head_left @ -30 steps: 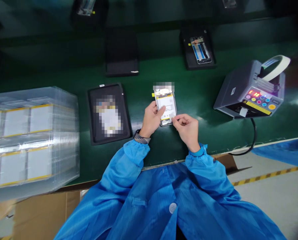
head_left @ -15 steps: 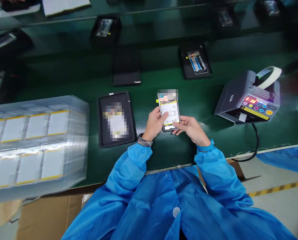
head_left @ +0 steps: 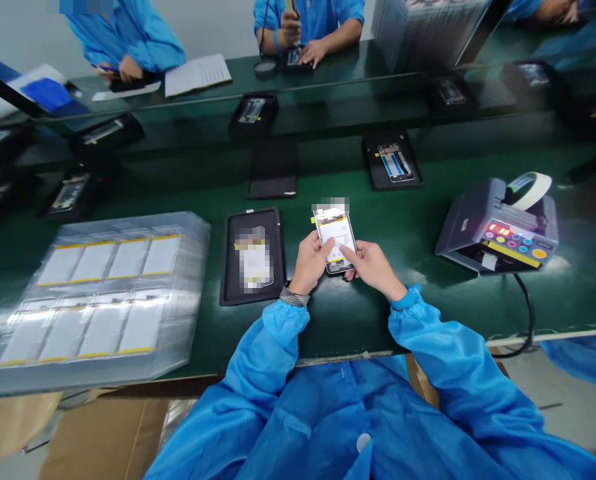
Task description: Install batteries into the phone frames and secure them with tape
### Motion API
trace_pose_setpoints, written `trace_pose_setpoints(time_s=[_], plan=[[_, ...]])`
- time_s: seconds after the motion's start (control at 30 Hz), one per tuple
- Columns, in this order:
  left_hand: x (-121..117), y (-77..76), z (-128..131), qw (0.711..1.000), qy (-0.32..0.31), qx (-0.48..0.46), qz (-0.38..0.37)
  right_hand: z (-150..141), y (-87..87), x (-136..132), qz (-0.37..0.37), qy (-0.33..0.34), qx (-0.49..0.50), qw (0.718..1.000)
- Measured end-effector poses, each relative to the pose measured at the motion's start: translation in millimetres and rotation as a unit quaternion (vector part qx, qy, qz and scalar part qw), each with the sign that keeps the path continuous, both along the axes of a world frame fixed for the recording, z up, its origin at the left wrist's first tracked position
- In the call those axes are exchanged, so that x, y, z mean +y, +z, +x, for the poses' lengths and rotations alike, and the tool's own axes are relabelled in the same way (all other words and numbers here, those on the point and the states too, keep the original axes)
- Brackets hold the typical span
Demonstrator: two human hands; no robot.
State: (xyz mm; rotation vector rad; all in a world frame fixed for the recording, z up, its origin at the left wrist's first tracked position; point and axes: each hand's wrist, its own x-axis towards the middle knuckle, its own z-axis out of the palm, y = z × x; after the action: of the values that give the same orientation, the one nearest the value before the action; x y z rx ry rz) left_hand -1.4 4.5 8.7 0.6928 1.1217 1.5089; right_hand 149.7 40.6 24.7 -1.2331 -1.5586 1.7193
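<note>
Tape dispenser (head_left: 465, 230), red display (head_left: 499, 229) seemingly 30, battery (head_left: 335, 231) print illegible

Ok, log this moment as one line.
left hand, right hand: holding open phone | thumbs: on battery | black tray: left of phone | tape dispenser: right of phone

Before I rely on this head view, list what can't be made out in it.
All in the head view:
Print on the battery: too small, partly under thumbs of the left hand and right hand.
Opened phone, top end: pixelated over; underside: turned away.
Second phone in the black tray: pixelated over.
Tape dispenser's red display: digits blurred.
Co-worker gripping a tool: head cut off by top edge.
</note>
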Motion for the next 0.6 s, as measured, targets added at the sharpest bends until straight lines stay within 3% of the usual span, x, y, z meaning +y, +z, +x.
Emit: trace_pose_setpoints(time_s=[0.33,0.5,0.6], plan=[[-2.3,21.9,-36.3,0.996,0.075,0.035,0.026,-37.7,9.4,14.2,0.049,0.118,0.027,0.991],[-0.5,41.7,-53.1,0.989,0.102,0.096,0.050,-64.9,10.8,23.0,0.074,0.080,0.059,0.992],[8.0,56.4,-66.2,0.989,0.080,0.115,0.052,-82.9,11.3,29.6,0.072,0.077,0.101,0.989]])
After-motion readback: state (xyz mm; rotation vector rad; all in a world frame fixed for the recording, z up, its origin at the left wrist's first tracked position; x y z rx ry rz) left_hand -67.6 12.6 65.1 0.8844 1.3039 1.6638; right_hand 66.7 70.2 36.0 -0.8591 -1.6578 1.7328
